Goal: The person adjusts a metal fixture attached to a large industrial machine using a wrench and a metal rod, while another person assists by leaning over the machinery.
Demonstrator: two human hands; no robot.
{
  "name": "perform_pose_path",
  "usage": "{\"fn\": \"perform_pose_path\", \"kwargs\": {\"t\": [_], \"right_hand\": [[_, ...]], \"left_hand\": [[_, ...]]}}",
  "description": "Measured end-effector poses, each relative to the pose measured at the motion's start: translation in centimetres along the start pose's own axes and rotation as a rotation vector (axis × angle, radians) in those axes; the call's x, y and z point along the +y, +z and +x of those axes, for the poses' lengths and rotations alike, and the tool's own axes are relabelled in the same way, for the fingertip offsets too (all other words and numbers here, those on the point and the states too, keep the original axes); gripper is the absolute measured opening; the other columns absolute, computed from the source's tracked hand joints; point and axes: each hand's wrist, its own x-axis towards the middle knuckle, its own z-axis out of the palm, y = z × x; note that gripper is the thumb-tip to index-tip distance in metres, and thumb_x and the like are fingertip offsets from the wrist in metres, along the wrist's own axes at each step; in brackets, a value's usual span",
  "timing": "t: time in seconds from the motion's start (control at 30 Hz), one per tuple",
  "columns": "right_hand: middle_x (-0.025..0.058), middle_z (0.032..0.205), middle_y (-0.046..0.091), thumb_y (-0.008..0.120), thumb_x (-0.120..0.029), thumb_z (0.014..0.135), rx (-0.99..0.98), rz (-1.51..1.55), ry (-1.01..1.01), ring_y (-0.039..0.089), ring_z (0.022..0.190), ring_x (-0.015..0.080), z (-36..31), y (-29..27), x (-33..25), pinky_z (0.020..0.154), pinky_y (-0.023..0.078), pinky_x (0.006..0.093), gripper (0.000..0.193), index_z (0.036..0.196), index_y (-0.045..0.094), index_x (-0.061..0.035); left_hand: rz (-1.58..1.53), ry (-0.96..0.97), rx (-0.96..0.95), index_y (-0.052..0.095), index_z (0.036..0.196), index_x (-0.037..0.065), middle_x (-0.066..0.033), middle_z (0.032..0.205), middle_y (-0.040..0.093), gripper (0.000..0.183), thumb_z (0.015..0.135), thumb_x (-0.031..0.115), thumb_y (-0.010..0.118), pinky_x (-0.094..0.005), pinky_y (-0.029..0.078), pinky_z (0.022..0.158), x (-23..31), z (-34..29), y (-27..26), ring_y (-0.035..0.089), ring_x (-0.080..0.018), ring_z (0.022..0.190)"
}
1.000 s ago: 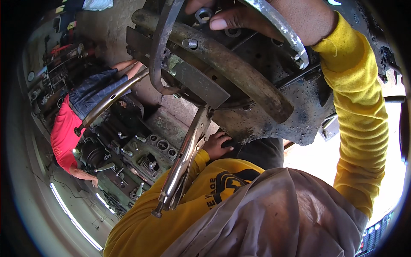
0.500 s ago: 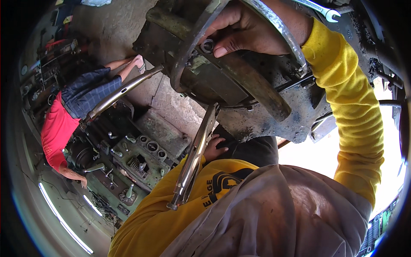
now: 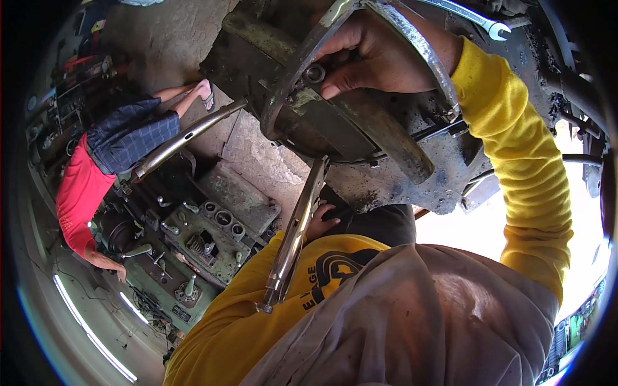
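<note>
At the top centre, my right hand (image 3: pixel 389 55) reaches through a curved metal frame (image 3: pixel 293 71). Its thumb and finger pinch a small round metal nut (image 3: pixel 314 73) with a hole in it. The nut is close to a dark, greasy metal assembly (image 3: pixel 341 128) with a thick round bar (image 3: pixel 386 138) across it; whether they touch I cannot tell. Lower down, my left hand (image 3: pixel 320 220) lies on my dark trousers with fingers apart, partly behind a shiny metal lever (image 3: pixel 293 238). It appears to hold nothing.
A second shiny bar (image 3: pixel 190 136) projects left from the assembly. An open-ended wrench (image 3: pixel 479 18) lies at the top right. On the left, a person in a red shirt (image 3: pixel 84 193) stands by a green machine (image 3: pixel 193 257) with several levers. Dark hoses (image 3: pixel 579 157) run along the right.
My right hand and the nut sit slightly lower and to the right in the picture, the grip unchanged. My left hand has stayed on my trousers. The whole view has shifted a little.
</note>
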Motion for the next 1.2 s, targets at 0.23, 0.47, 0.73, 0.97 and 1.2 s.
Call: {"fn": "perform_pose_path", "kwargs": {"t": [0.23, 0.47, 0.73, 0.97, 1.2], "right_hand": [[0.0181, 0.103, 0.069, 0.07, -0.021, 0.089, 0.003, 0.0, 0.001, 0.067, 0.089, 0.0338, 0.1, 0.1, 0.0, 0.08, 0.053, 0.0398, 0.032, 0.116, 0.066, -0.0036], [0.0182, 0.104, 0.069, 0.07, -0.02, 0.089, 0.0, -0.004, 0.007, 0.067, 0.089, 0.0339, 0.2, 0.1, 0.0, 0.08, 0.053, 0.0399, 0.032, 0.116, 0.066, -0.0035], [0.0184, 0.104, 0.069, 0.07, -0.02, 0.089, -0.006, -0.005, 0.007, 0.067, 0.09, 0.034, 0.4, 0.0, 0.1, 0.08, 0.053, 0.0399, 0.032, 0.116, 0.066, -0.0033], [0.0185, 0.104, 0.068, 0.07, -0.02, 0.089, -0.012, -0.017, 0.012, 0.067, 0.09, 0.0341, 0.3, -0.1, 0.0, 0.08, 0.053, 0.04, 0.032, 0.116, 0.066, -0.0032], [0.0186, 0.104, 0.068, 0.07, -0.02, 0.089, -0.012, -0.021, 0.015, 0.067, 0.09, 0.0341, 0.4, 0.0, -0.1, 0.081, 0.053, 0.04, 0.033, 0.116, 0.066, -0.0031]], "left_hand": [[0.047, 0.028, 0.039, 0.064, 0.111, -0.001, -0.0198, 0.109, 0.062, 0.053, 0.084, 0.044, 0.072, -0.0441, 0.047, 0.094, -0.9, 0.2, 0.7, 0.058, -0.0373, 0.107], [0.099, -0.037, 0.018, 0.063, 0.115, -0.004, -0.0211, 0.12, 0.06, 0.06, 0.084, 0.047, 0.072, -0.0432, 0.044, 0.101, -0.2, 0.0, 0.3, 0.055, -0.037, 0.115], [0.06, -0.064, -0.003, 0.063, 0.116, -0.002, -0.0213, 0.123, 0.06, 0.06, 0.083, 0.048, 0.073, -0.0434, 0.043, 0.103, -0.5, 0.1, 0.4, 0.054, -0.037, 0.118], [-0.115, -0.122, -0.023, 0.064, 0.116, -0.001, -0.0221, 0.123, 0.06, 0.058, 0.083, 0.045, 0.074, -0.0435, 0.043, 0.103, 2.4, 0.2, -1.2, 0.056, -0.0375, 0.118], [-0.066, -0.067, -0.008, 0.064, 0.117, -0.001, -0.0222, 0.123, 0.06, 0.056, 0.083, 0.043, 0.073, -0.0425, 0.045, 0.102, 0.3, 0.2, 0.1, 0.056, -0.0376, 0.117]]}}
